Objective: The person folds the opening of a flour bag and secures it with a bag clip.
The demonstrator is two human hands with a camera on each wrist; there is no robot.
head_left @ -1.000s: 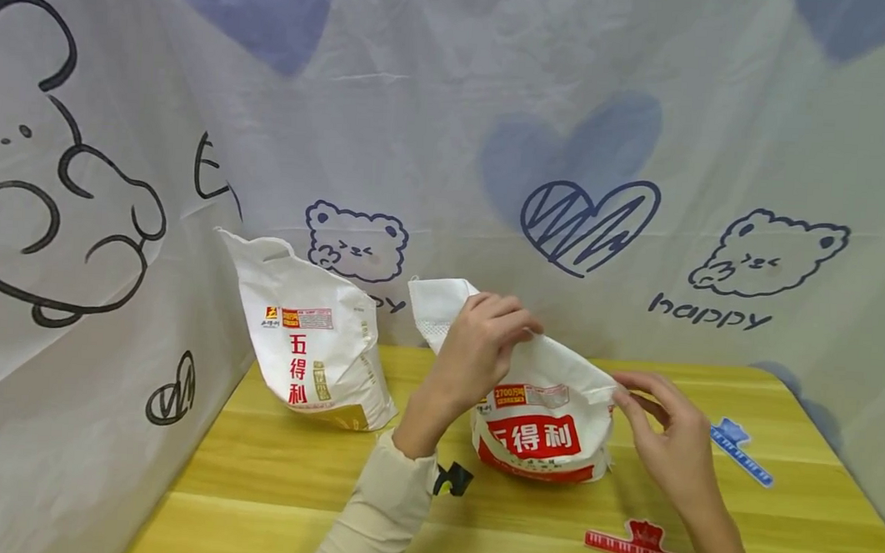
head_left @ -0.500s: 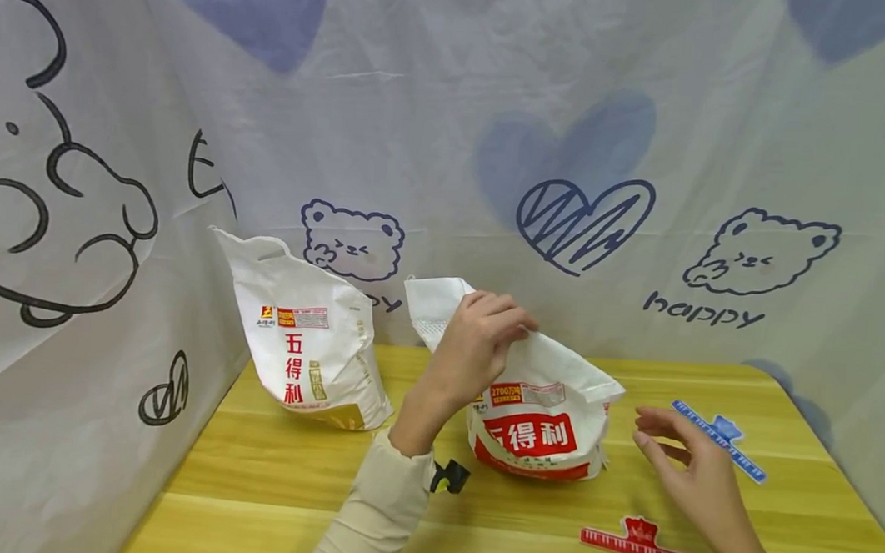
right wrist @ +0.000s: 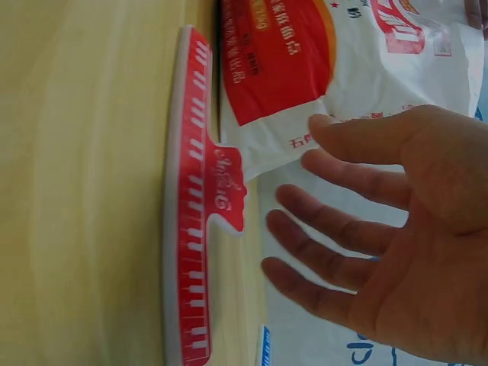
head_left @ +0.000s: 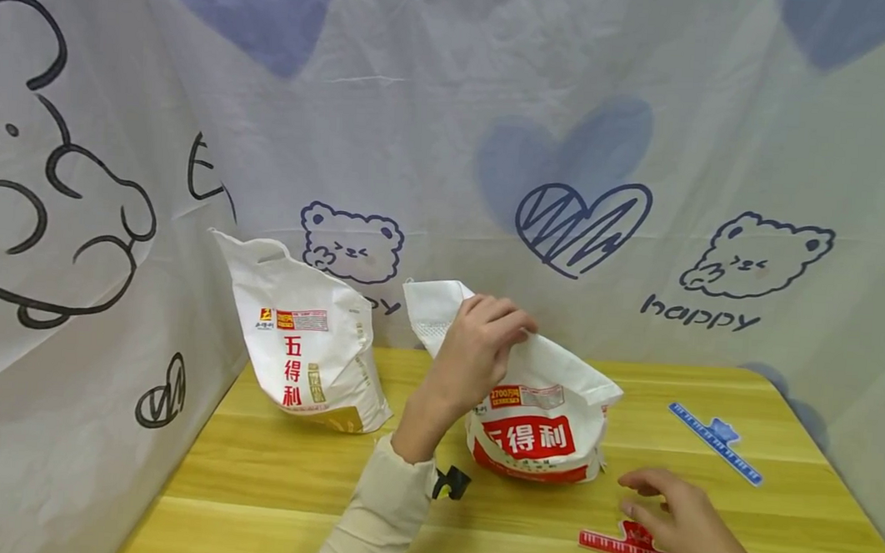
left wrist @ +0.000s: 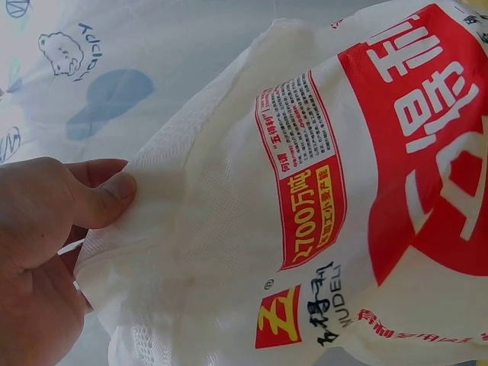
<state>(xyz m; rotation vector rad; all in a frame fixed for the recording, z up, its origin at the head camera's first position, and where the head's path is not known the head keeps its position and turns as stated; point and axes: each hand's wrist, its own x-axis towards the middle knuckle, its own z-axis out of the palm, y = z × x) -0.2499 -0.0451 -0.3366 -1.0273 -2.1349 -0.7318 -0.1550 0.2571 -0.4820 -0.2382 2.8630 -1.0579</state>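
A white flour bag (head_left: pixel 532 436) with a red label stands on the table, its top folded over. My left hand (head_left: pixel 476 353) pinches that folded top edge between thumb and fingers; the left wrist view shows the thumb (left wrist: pixel 114 194) on the white fabric. My right hand (head_left: pixel 681 523) hovers just over a red clip (head_left: pixel 634 547) with a piano-key pattern, its fingers spread and holding nothing. In the right wrist view the red clip (right wrist: pixel 197 198) lies on the table beside the fingertips, its crown-shaped tab toward them.
A second white flour bag (head_left: pixel 311 345), its top upright, stands at the left. A blue piano-key clip (head_left: pixel 715 441) lies at the right of the wooden table (head_left: pixel 289 477). Behind hangs a white cloth (head_left: pixel 434 142) with printed bears and hearts.
My right hand has let go of the bag's right corner and moved down toward the red clip. The left hand has kept its pinch on the fold.
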